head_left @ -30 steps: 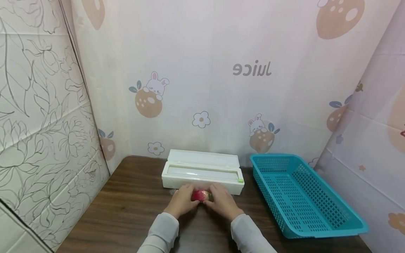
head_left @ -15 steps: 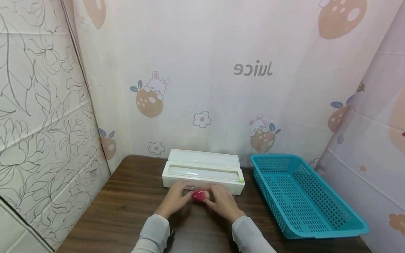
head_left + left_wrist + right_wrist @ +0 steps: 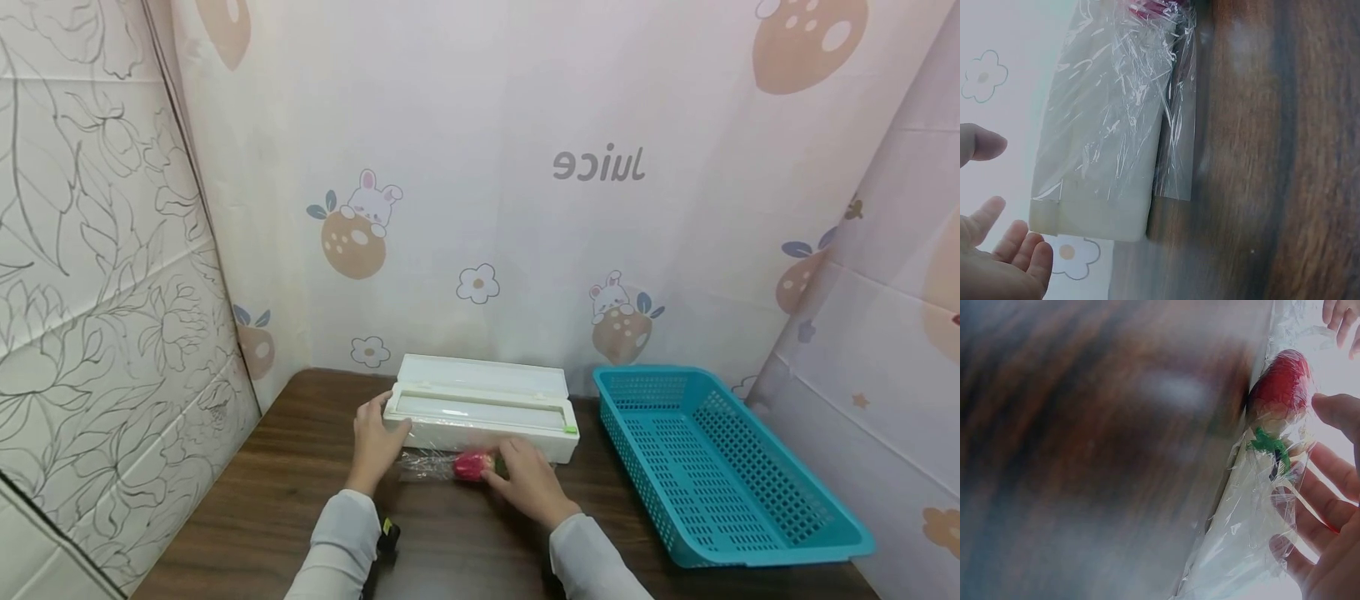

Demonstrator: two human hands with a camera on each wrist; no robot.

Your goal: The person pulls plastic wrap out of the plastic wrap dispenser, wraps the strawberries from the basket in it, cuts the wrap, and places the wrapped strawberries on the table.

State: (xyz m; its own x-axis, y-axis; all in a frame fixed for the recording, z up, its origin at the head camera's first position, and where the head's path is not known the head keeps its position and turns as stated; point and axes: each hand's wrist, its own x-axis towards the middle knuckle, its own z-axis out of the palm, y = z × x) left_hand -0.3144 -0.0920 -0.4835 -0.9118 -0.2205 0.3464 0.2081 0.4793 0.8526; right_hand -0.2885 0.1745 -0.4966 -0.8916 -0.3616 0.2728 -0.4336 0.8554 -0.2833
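A red strawberry (image 3: pixel 472 466) with a pale end and a green leafy stem (image 3: pixel 1269 445) lies wrapped in clear cling film (image 3: pixel 1129 106). My right hand (image 3: pixel 532 481) holds it at its stem end, with the thumb along the near side and several fingers behind the film. Loose film stretches left from the fruit across the front of a white cling film dispenser (image 3: pixel 480 437), whose lid is up. My left hand (image 3: pixel 377 442) is at the dispenser's left end, fingers spread and fingertips close to its corner; whether they touch it cannot be told.
A teal plastic basket (image 3: pixel 697 550) with perforated walls stands right of the dispenser. Everything sits on a dark wooden table (image 3: pixel 300 475). A printed curtain (image 3: pixel 480 208) hangs behind the table.
My left hand has let go of the wrapped strawberry and moved left and up to the dispenser's left end, uncovering the loose film. The right hand stays at the strawberry.
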